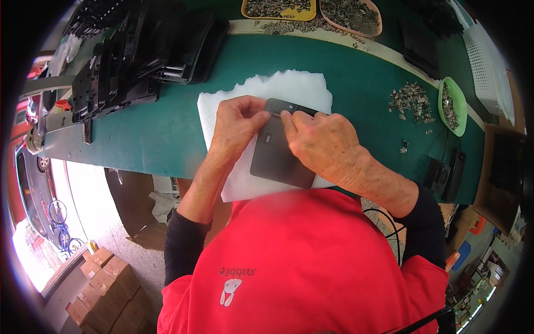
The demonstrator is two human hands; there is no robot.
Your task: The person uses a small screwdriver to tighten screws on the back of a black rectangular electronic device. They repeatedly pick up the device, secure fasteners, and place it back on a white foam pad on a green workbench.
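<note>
A flat dark grey rectangular panel [281, 158] lies tilted on a sheet of white foam [311, 86]. It has a small rectangular cutout and a row of openings along its far edge. My left hand [238, 123] is closed at the panel's far left corner, thumb and forefinger at the edge. Across the far right side bends my right hand [325, 139], fingers curled round the edge and thumb pressing near the left thumb. A small shiny piece shows between the two thumbs, too small to name. Both hands hide parts of the panel's far end.
Black plastic housings [122, 67] are stacked at the left of the green table [167, 139]. Small metal parts [411, 101] lie in a pile beside a green tray [457, 106] at right. Yellow tray [310, 14] and pink tray [374, 22] stand at the back. Cardboard boxes [108, 289] sit lower left.
</note>
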